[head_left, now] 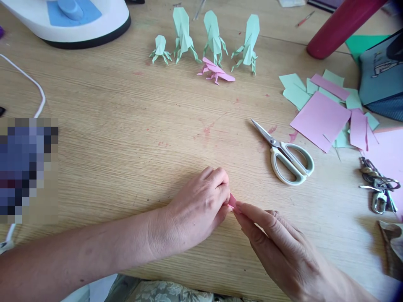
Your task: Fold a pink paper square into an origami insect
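Note:
Between my two hands, near the front of the table, is a small piece of folded pink paper (232,201). My left hand (204,199) is closed around one end, hiding most of it. The thumb and fingertips of my right hand (273,239) pinch the end that shows. Beyond my hands, to the right, lies a pair of scissors (288,161) with pale grey-green handles, its blades pointing away to the left. At the back stand several light green folded paper figures (214,35) with legs, and a pink folded figure (217,71) sits in front of them.
Pink paper (321,119) and green paper scraps (296,92) are heaped at the right. Behind them are a dark red cylinder (343,31) and a blue-grey pouch (380,75). Keys (379,184) lie at the right edge. A white iron-like appliance (75,19) stands back left, above a white cable (37,88).

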Demonstrator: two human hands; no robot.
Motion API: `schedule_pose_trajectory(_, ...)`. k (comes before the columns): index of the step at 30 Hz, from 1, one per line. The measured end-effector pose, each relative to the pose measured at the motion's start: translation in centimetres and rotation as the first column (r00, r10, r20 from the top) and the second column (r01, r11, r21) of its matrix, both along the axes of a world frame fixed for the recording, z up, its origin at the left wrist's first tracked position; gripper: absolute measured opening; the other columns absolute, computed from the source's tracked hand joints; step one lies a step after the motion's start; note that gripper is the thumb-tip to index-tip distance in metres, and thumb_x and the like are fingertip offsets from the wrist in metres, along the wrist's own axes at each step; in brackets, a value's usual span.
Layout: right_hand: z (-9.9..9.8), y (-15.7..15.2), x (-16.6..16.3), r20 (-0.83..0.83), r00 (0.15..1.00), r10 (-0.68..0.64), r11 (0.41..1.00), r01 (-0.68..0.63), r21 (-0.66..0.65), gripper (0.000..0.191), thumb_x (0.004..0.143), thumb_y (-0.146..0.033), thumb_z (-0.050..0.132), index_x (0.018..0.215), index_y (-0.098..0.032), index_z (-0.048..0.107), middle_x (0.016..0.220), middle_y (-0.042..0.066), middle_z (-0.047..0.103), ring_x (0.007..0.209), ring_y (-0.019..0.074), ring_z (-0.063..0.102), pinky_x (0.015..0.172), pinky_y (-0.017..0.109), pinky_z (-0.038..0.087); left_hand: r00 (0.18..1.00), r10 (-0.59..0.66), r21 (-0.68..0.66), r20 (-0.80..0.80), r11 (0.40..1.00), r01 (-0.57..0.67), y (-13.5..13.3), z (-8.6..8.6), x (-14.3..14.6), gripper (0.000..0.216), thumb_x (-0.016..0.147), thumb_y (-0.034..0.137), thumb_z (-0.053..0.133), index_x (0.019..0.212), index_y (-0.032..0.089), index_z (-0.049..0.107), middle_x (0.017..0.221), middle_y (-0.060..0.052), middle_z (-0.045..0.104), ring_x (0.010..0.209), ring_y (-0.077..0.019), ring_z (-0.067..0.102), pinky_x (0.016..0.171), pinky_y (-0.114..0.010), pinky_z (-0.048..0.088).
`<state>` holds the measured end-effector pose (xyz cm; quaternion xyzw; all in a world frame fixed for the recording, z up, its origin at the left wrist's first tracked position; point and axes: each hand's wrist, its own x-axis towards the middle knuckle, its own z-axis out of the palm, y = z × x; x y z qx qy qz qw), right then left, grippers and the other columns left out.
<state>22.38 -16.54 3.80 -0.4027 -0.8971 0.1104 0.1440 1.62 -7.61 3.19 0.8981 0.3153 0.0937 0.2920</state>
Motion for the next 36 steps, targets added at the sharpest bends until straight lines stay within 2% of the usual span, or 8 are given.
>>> schedule_pose_trajectory(4,1.5,0.1,0.3,0.032,0.999,-0.043,0.972,0.035,0.232,0.036,0.094,-0.011,0.050,0.126,-0.016,0.065,0.130,0.012,0.067,0.102,0.0273,0.067,0.077,0.038,0.060,0.999,-0.040,0.046,-0.025,0.998,0.041,0.1,-0.1,0.1,0.017,0.096,0.015,0.052,0.083,0.013,0.063,0.093,-0.008,0.058,0.091,-0.0213,0.052,0.084,-0.037,0.048)
schedule_pose_trajectory(6,2.1,0.3,0.2,0.028,0.994,-0.103,0.961,0.092,0.261,0.038,0.093,-0.017,0.059,0.130,-0.021,0.064,0.131,0.008,0.067,0.101,0.0273,0.068,0.077,0.038,0.060,0.999,-0.049,0.063,-0.016,0.997,0.050,0.2,-0.1,0.1,0.018,0.096,0.014,0.051,0.082,0.013,0.063,0.092,-0.009,0.058,0.091,-0.0217,0.051,0.084,-0.037,0.048)
schedule_pose_trajectory(10,1.0,0.8,-0.5,-0.067,0.998,0.002,1.000,-0.004,-0.020,0.039,0.100,-0.013,0.041,0.134,-0.008,0.057,0.133,0.015,0.064,0.122,0.0251,0.061,0.094,0.033,0.059,0.999,-0.040,0.026,-0.003,0.999,0.040,0.1,-0.1,0.0,0.017,0.095,0.012,0.051,0.084,0.012,0.063,0.092,-0.008,0.058,0.090,-0.0213,0.052,0.081,-0.034,0.048)
schedule_pose_trajectory(13,-0.9,0.8,-0.5,-0.154,0.985,-0.073,0.989,0.051,-0.142,0.038,0.099,-0.005,0.038,0.132,-0.005,0.057,0.130,0.017,0.063,0.123,0.0207,0.060,0.097,0.030,0.057,1.000,-0.012,0.042,-0.015,0.999,0.012,-0.1,-0.1,0.0,0.013,0.096,0.012,0.052,0.090,0.012,0.064,0.097,-0.008,0.059,0.092,-0.0207,0.052,0.083,-0.034,0.048)
schedule_pose_trajectory(17,-2.1,0.6,0.4,-0.150,0.988,-0.030,0.988,0.006,-0.155,0.041,0.098,-0.004,0.039,0.135,-0.006,0.056,0.134,0.017,0.061,0.126,0.0213,0.058,0.100,0.030,0.057,0.999,-0.034,0.083,-0.014,0.996,0.035,-0.1,0.0,-0.2,0.015,0.097,0.012,0.053,0.091,0.012,0.066,0.094,-0.007,0.059,0.094,-0.0203,0.054,0.087,-0.035,0.049)
schedule_pose_trajectory(23,-2.2,0.6,0.9,-0.153,0.988,0.029,0.988,-0.052,-0.145,0.045,0.100,-0.007,0.035,0.143,-0.004,0.049,0.144,0.017,0.054,0.131,0.0213,0.055,0.106,0.029,0.053,1.000,-0.003,0.017,0.000,1.000,0.003,0.0,0.3,-0.9,0.021,0.098,0.009,0.049,0.093,0.013,0.069,0.098,-0.006,0.060,0.096,-0.0174,0.056,0.090,-0.032,0.051)
schedule_pose_trajectory(30,-2.5,0.6,1.0,-0.155,0.986,0.054,0.977,-0.084,-0.194,0.048,0.102,-0.008,0.030,0.149,-0.005,0.041,0.154,0.016,0.042,0.139,0.0211,0.046,0.111,0.030,0.048,1.000,0.001,0.041,0.002,0.999,-0.001,-0.1,0.4,-0.9,0.017,0.094,0.006,0.050,0.090,0.011,0.066,0.099,-0.009,0.061,0.097,-0.0205,0.057,0.090,-0.035,0.052)
schedule_pose_trajectory(36,-2.6,0.7,1.0,-0.172,0.984,0.048,0.969,-0.087,-0.230,0.051,0.102,-0.009,0.029,0.153,-0.008,0.036,0.154,0.014,0.043,0.135,0.0206,0.050,0.109,0.028,0.050,0.999,0.035,0.038,-0.009,0.999,-0.035,-0.2,0.3,-0.9,0.016,0.091,0.006,0.050,0.089,0.011,0.065,0.097,-0.009,0.060,0.098,-0.0215,0.058,0.091,-0.036,0.053)
